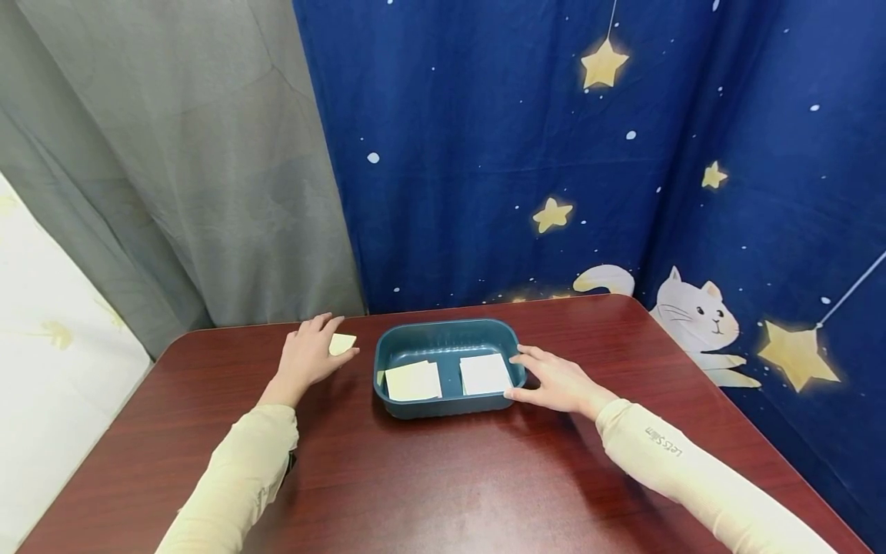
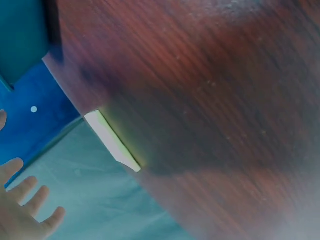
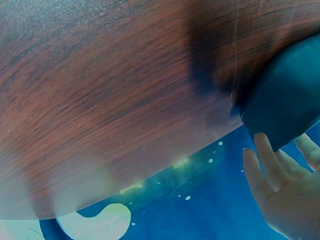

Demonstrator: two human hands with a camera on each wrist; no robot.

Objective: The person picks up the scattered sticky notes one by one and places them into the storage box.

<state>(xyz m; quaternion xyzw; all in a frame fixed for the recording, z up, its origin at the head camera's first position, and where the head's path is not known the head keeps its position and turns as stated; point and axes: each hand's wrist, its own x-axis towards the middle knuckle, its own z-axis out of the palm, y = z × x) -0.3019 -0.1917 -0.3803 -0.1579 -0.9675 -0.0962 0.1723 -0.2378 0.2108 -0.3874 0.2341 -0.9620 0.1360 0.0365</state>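
Observation:
My left hand (image 1: 311,350) hovers over the table's back left part with its fingers spread, holding nothing. Just beyond its thumb lies a pale yellow sticky note pad (image 1: 341,344); the left wrist view shows this pad (image 2: 112,141) flat on the wood, apart from the fingers. To its right stands a dark teal plastic bin (image 1: 443,406). Inside are a cream-coloured note pad (image 1: 413,382) on the left and a white note pad (image 1: 485,375) on the right. Fingers loosely extended, my right hand (image 1: 557,382) is at the bin's right rim, its thumb by the front right corner.
The dark red wooden table (image 1: 443,477) carries the bin near its back edge. Behind it hang a grey curtain (image 1: 228,154) and a blue curtain (image 1: 471,154) with stars and a white cat. A white surface (image 1: 48,346) lies beyond the left edge.

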